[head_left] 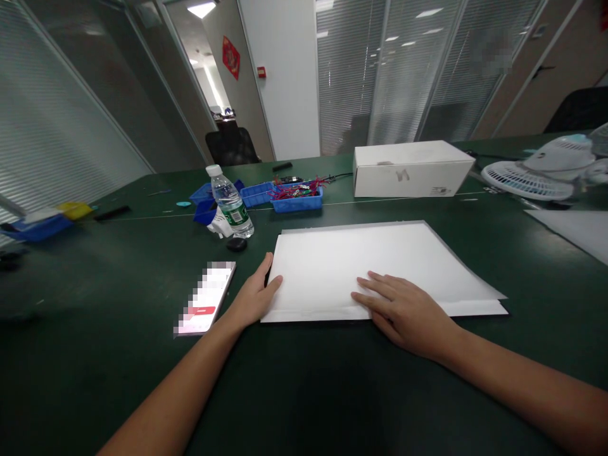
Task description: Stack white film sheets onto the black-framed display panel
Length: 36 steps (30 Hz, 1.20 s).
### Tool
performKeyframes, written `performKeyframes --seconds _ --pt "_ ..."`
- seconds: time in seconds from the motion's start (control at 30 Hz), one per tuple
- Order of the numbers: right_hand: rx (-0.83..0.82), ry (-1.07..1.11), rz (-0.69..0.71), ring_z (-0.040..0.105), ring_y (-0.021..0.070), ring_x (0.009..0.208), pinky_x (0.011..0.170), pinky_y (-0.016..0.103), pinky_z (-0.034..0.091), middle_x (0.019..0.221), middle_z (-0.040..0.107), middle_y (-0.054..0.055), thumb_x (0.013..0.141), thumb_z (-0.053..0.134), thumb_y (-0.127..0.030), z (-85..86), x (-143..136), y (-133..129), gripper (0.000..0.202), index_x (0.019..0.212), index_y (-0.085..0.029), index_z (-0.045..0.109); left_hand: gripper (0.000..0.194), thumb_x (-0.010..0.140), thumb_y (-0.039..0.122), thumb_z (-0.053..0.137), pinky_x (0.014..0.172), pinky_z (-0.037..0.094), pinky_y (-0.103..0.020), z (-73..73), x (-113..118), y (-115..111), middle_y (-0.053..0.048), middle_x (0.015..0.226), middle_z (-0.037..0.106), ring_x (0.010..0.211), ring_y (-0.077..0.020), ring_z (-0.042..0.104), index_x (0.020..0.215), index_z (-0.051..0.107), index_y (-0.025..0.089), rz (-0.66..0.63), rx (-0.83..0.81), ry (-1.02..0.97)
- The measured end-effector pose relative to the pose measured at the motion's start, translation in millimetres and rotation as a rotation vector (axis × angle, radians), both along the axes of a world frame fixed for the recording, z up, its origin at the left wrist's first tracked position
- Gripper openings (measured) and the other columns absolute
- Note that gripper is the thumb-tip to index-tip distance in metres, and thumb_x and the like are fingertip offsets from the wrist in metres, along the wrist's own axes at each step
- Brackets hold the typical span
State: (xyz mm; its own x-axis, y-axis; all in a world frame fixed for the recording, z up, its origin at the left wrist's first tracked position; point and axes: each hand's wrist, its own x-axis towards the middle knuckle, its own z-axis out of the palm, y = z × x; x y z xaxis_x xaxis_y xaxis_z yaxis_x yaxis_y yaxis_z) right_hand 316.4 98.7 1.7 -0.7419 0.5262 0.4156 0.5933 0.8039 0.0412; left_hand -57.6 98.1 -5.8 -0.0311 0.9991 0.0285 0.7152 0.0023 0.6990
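Observation:
White sheets of paper [351,259] lie stacked on the dark green table [304,380], their right and lower edges slightly out of line. At the left edge of the stack is my left hand [256,294], its thumb on the top and its fingers along the side, partly hidden. My right hand [403,313] lies flat across the front edge of the paper with its fingers spread. A phone [209,297] with a lit, partly pixelated screen rests just left of my left hand.
Beyond the phone stand a water bottle [231,206] and a small black object [236,244]. Blue trays [298,202] with wires sit behind the paper. A white box [403,174] is at the back, a white fan [536,174] at the right, and another sheet [579,228] near the right edge.

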Motion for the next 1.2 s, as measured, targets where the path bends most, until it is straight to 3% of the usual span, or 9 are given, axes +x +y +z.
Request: performKeyframes --seconds 0.1,0.17,0.27,0.33,0.43,0.57,0.77,0.93,1.2 --pt "-0.016 -0.008 0.013 0.059 0.0323 0.135 0.109 0.054 0.053 0.146 0.063 0.008 0.098 0.055 -0.022 -1.2 1 -2 0.042 0.137 -0.026 0.070 0.084 0.099 0.058 0.050 0.130 0.024 -0.046 -2.1 -3 0 -0.012 0.173 0.028 0.159 -0.0282 0.030 0.168 0.027 0.014 -0.004 0.026 -0.013" --pt "-0.028 0.002 0.021 0.060 0.0318 0.133 0.109 0.054 0.053 0.144 0.064 0.009 0.099 0.055 -0.023 -0.1 1 -3 0.040 0.136 -0.026 0.071 0.083 0.098 0.057 0.052 0.127 0.033 -0.047 0.4 -2 -1 -0.012 0.170 0.034 0.156 -0.0311 0.037 0.167 0.030 0.015 -0.005 0.031 0.031" --pt "-0.044 0.023 0.034 0.061 0.0319 0.131 0.107 0.054 0.054 0.141 0.066 0.008 0.101 0.057 -0.028 2.2 2 -5 0.036 0.133 -0.027 0.072 0.083 0.096 0.051 0.052 0.118 0.047 -0.051 8.2 3 -3 -0.015 0.164 0.045 0.147 -0.0364 0.051 0.167 0.031 0.011 -0.009 0.007 0.122" --pt "-0.045 0.029 0.047 0.062 0.0326 0.130 0.104 0.054 0.054 0.140 0.066 0.008 0.101 0.060 -0.031 2.3 2 -7 0.034 0.132 -0.027 0.072 0.084 0.095 0.048 0.051 0.115 0.049 -0.054 13.1 7 -4 -0.016 0.161 0.050 0.143 -0.0383 0.055 0.166 0.030 0.009 -0.007 -0.006 0.162" --pt "-0.033 0.048 0.063 0.064 0.0323 0.126 0.099 0.052 0.056 0.137 0.068 0.008 0.101 0.060 -0.031 -0.2 2 -7 0.031 0.129 -0.028 0.074 0.082 0.095 0.045 0.049 0.119 0.045 -0.054 16.4 11 -4 -0.017 0.161 0.051 0.145 -0.0380 0.052 0.166 0.031 0.008 0.003 -0.012 0.179" --pt "-0.067 0.084 0.071 0.064 0.0303 0.123 0.096 0.050 0.055 0.135 0.068 0.006 0.103 0.060 -0.032 -2.6 2 -4 0.029 0.128 -0.030 0.074 0.082 0.096 0.050 0.048 0.127 0.033 -0.052 14.6 12 -4 -0.018 0.167 0.041 0.154 -0.0360 0.041 0.164 0.035 0.005 -0.010 -0.012 0.178" --pt "-0.109 0.123 0.095 0.064 0.0247 0.107 0.087 0.042 0.052 0.125 0.071 0.007 0.101 0.064 -0.035 2.1 3 0 0.025 0.122 -0.030 0.077 0.085 0.098 0.063 0.048 0.131 0.015 -0.053 11.5 9 -5 -0.019 0.173 0.024 0.162 -0.0340 0.021 0.162 0.039 0.007 -0.183 0.015 0.226" --pt "-0.153 0.123 0.105 0.063 0.0246 0.110 0.090 0.042 0.050 0.126 0.070 0.006 0.101 0.065 -0.038 1.4 4 4 0.025 0.123 -0.031 0.076 0.085 0.098 0.066 0.047 0.129 0.017 -0.060 12.1 9 -6 -0.021 0.174 0.022 0.162 -0.0381 0.017 0.160 0.044 0.008 -0.244 0.021 0.311" --pt "-0.169 0.071 0.099 0.062 0.0275 0.115 0.094 0.046 0.051 0.131 0.068 0.010 0.103 0.060 -0.042 4.6 2 -1 0.034 0.131 -0.026 0.072 0.081 0.100 0.063 0.045 0.130 0.019 -0.059 10.5 9 -6 -0.021 0.174 0.024 0.162 -0.0379 0.019 0.160 0.043 0.008 -0.242 0.028 0.352"
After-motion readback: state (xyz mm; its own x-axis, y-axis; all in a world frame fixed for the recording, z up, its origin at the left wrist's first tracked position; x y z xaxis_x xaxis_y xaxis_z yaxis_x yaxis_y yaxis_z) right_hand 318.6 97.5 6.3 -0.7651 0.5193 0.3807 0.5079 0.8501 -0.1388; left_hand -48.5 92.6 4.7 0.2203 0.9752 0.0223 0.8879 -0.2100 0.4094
